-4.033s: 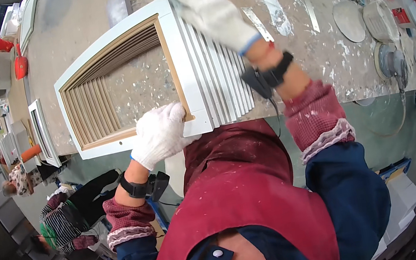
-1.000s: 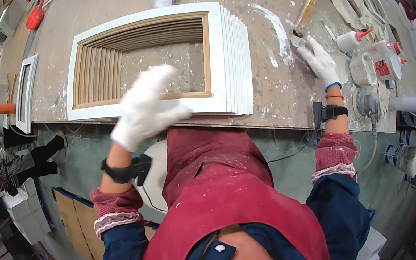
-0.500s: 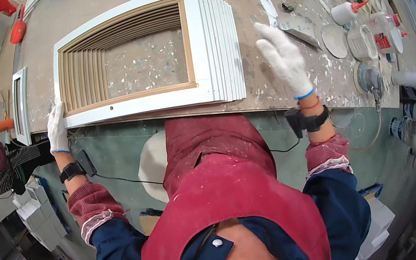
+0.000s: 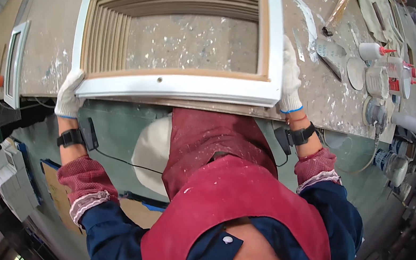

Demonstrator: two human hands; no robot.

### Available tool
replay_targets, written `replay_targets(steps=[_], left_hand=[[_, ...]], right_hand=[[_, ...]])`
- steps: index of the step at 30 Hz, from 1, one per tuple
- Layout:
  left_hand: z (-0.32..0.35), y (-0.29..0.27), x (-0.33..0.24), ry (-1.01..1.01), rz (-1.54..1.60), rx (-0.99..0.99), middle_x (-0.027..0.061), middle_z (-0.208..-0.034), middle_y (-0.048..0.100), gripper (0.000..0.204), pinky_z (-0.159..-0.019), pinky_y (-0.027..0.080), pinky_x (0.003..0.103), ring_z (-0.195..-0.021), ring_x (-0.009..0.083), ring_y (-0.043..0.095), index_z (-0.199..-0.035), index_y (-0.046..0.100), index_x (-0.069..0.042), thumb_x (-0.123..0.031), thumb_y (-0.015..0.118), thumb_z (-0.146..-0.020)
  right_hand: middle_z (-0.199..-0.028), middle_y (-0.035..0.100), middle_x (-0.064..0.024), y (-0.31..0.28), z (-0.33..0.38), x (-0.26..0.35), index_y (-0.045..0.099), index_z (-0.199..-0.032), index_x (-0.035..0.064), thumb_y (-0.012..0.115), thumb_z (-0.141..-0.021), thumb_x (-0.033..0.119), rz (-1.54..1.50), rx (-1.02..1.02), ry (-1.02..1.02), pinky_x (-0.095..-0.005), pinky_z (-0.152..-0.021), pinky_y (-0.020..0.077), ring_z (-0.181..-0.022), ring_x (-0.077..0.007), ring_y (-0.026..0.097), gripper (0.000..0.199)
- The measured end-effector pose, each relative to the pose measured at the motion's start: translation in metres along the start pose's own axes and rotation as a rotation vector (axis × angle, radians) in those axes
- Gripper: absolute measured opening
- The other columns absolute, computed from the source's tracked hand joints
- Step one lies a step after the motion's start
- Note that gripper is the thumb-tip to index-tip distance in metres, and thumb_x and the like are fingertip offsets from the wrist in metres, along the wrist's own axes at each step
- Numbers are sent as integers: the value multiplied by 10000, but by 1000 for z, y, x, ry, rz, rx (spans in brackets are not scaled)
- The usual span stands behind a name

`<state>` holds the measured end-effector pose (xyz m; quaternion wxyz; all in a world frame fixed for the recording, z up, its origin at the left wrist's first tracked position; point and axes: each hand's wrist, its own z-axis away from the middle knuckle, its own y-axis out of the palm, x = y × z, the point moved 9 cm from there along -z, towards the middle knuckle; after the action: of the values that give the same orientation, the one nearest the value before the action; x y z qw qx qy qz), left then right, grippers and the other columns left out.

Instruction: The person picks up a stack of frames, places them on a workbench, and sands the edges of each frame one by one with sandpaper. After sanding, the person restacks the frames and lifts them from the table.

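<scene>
Two gloves on this one: my left hand point(image 4: 70, 92) grips the near-left corner of a white frame point(image 4: 185, 82), my right hand point(image 4: 290, 74) holds its right end, fingers partly hidden. It's above more frames at the bench's point(image 4: 336, 103) near edge, long axis running left-right, roughly along that edge. Off right, a red-tipped bottle point(image 4: 370, 51) and whitish tub point(image 4: 369, 83); can't tell what's inside.
</scene>
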<state>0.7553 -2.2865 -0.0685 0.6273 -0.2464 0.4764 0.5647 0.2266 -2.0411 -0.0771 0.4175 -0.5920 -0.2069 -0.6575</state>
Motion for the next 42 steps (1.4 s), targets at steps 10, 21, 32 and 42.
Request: replay_targets(steps=[10,21,32,42], left_hand=[[-6,51,10,0,-207,85,74,-1289,605,543,-1015,435,278,-1172,134,555,-1377,540,-11,-293,675,-933],[9,79,-9,356,-165,8,79,-1357,591,501,-1047,399,286,-1221,136,526,-1376,562,-44,-354,606,-984],[-1,88,24,-146,383,120,99,-984,727,543,-669,590,406,-740,210,694,-1232,658,-143,-507,730,-835],[-32,45,16,231,-6,-81,60,-1276,630,562,-918,521,278,-1081,133,627,-1338,598,-95,-447,681,-909]], right_hand=[[-1462,442,-188,-46,49,-33,369,-1446,-53,440,-1033,288,-152,-16,149,-375,-1044,449,-1233,-264,545,541],[-1430,468,-186,-46,46,-43,391,-1426,-56,464,-1018,277,-90,3,56,-377,-1049,442,-1227,-262,543,531],[-1399,495,-184,-66,52,-43,414,-1406,-59,487,-1004,267,-20,-7,4,-380,-1054,434,-1221,-260,541,522],[-1370,519,-182,-75,60,-50,434,-1387,-61,509,-990,257,3,-79,-27,-382,-1059,428,-1216,-259,539,514]])
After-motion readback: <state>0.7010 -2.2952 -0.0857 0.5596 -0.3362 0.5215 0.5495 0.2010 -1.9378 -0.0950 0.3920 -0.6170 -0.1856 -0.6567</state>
